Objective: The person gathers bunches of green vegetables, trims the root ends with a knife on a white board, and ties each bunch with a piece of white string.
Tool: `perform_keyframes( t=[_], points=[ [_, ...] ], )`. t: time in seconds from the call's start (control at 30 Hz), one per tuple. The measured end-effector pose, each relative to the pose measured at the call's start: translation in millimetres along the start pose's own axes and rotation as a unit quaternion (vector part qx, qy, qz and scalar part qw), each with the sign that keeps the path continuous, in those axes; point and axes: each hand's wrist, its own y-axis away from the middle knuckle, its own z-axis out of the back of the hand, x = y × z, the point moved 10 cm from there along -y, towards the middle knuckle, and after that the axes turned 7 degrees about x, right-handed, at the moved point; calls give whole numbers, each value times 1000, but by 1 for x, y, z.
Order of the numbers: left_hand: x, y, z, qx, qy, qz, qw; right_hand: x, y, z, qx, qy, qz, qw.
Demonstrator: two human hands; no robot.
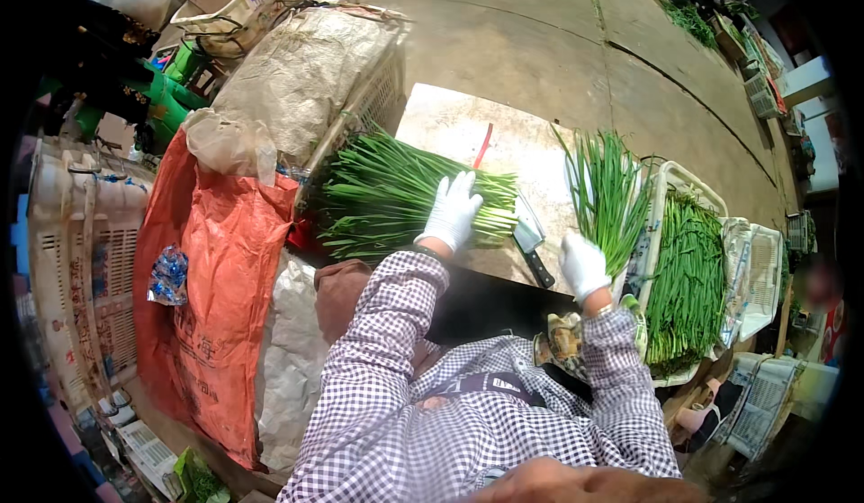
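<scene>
A thick pile of Chinese chives (387, 184) lies on a pale board (441, 112), leaf tips to the left and whitish stem ends to the right. My left hand (453, 211), in a white glove, rests on the stem end of that pile with its fingers stretched out. In my gloved right hand (584, 264) is a smaller bunch of chives (610, 197), gripped near its base with the leaves fanning away from me. Between my hands a knife (537, 262) with a black handle lies on the board. A red strip (483, 146) sticks out beyond the pile.
To the right stands a white plastic crate (720, 199) filled with chives. An orange-red woven sack (225, 314) hangs at my left, below a crate covered by a whitish sack (301, 76). More crates (90, 260) line the far left; concrete floor (540, 17) stretches ahead.
</scene>
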Motion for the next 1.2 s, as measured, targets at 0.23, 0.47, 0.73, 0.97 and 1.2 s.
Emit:
perform_keyframes(
  t=[0.23, 0.47, 0.73, 0.97, 1.2],
  points=[
    [-18, -1, 30, -55, 9, -21, 998, 26, 200, -130, 537, 78, 126, 831],
    [0, -17, 24, 90, -78, 98, 988, 34, 24, 16, 39, -180, 66, 981],
    [-7, -13, 20, 56, -52, 36, 996, 59, -45, 45, -131, -239, 107, 956],
    [-4, -36, 15, 224, -78, 71, 969, 44, -111, -65, -38, -344, 69, 936],
    [12, -41, -16, 154, -117, 75, 978, 97, -86, -11, -2, -110, 111, 988]
  ],
)
